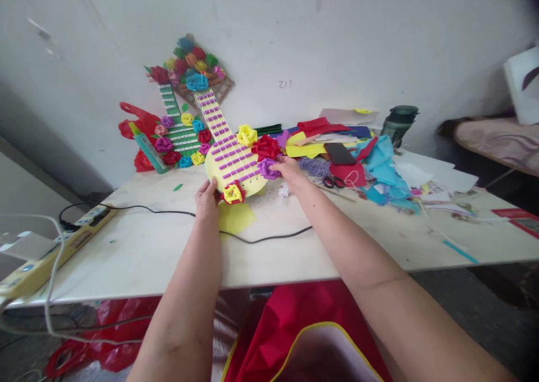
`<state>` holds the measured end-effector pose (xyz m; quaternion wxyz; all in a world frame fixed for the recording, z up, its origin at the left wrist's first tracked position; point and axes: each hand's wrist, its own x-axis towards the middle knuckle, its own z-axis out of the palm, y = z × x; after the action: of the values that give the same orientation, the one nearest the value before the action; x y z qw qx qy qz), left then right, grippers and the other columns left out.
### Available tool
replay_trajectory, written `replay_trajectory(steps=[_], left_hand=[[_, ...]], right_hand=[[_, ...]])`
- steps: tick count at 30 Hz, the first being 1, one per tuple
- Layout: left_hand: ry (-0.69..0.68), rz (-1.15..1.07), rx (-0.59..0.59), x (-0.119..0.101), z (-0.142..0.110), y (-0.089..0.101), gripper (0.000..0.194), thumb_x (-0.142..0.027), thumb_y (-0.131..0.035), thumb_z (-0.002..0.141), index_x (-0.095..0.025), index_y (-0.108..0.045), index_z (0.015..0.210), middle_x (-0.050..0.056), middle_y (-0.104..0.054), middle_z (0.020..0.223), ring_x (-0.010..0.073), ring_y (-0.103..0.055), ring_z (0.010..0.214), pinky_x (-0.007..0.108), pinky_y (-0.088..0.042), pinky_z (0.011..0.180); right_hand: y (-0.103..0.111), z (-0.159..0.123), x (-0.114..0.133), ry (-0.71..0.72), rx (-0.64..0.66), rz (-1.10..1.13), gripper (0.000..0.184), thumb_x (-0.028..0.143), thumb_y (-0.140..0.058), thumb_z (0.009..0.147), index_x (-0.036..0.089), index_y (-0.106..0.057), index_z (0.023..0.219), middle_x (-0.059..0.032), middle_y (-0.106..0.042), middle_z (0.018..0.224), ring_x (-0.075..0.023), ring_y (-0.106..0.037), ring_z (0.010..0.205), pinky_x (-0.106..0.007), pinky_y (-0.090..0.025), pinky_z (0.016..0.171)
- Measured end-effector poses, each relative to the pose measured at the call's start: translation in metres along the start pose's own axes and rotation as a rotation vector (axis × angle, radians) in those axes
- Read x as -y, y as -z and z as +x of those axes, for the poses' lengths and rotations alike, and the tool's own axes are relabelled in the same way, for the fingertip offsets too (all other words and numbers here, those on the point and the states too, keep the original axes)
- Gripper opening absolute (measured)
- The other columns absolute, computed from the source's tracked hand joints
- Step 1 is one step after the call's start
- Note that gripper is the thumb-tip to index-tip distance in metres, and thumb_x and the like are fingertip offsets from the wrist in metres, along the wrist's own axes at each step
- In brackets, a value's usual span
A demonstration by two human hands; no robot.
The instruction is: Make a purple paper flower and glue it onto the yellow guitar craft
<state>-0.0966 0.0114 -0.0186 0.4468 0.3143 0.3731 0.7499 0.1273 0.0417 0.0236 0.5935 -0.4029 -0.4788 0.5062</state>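
A pale yellow guitar-shaped craft (248, 187) with purple strips across its neck and body leans tilted over the table. Yellow, red and purple folded-paper flowers sit along its edges. My left hand (206, 199) is closed on its lower left edge, beside a yellow flower with red petals (233, 192). On the other side, my right hand (288, 171) is closed at the purple paper flower (268, 168) on the right edge; its fingertips are partly hidden. Behind stands a similar green guitar-shaped craft (183, 134) with flowers round it.
A glue bottle (149, 150) stands at the left. A black cable (269, 238) crosses the table from a power strip (63, 247). Coloured paper (314, 145), a phone (339, 153), scissors (334, 182) and a dark bottle (399, 124) lie or stand to the right.
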Motion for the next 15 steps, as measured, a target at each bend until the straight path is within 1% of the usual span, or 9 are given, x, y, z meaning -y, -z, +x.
replay_trajectory(steps=[11, 15], left_hand=[[-0.007, 0.014, 0.012, 0.0011, 0.0007, 0.0008, 0.032, -0.031, -0.080, 0.053, -0.015, -0.067, 0.077, 0.001, -0.062, 0.060, 0.0087, -0.052, 0.045, 0.019, -0.043, 0.042], [-0.005, 0.009, 0.012, 0.0027, 0.0027, 0.0018, 0.033, -0.032, -0.080, 0.053, -0.015, -0.067, 0.077, 0.002, -0.064, 0.064, 0.0097, -0.054, 0.048, 0.020, -0.044, 0.043]], right_hand=[[-0.0019, -0.0054, 0.0057, 0.045, -0.028, -0.027, 0.024, 0.009, -0.056, 0.050, 0.014, -0.062, 0.073, 0.0015, -0.063, 0.063, -0.0096, -0.052, 0.055, -0.021, -0.040, 0.051], [-0.0021, -0.0045, 0.0048, 0.060, -0.035, -0.014, 0.026, 0.009, -0.056, 0.049, 0.014, -0.062, 0.074, 0.0016, -0.064, 0.065, -0.0096, -0.052, 0.057, -0.021, -0.040, 0.052]])
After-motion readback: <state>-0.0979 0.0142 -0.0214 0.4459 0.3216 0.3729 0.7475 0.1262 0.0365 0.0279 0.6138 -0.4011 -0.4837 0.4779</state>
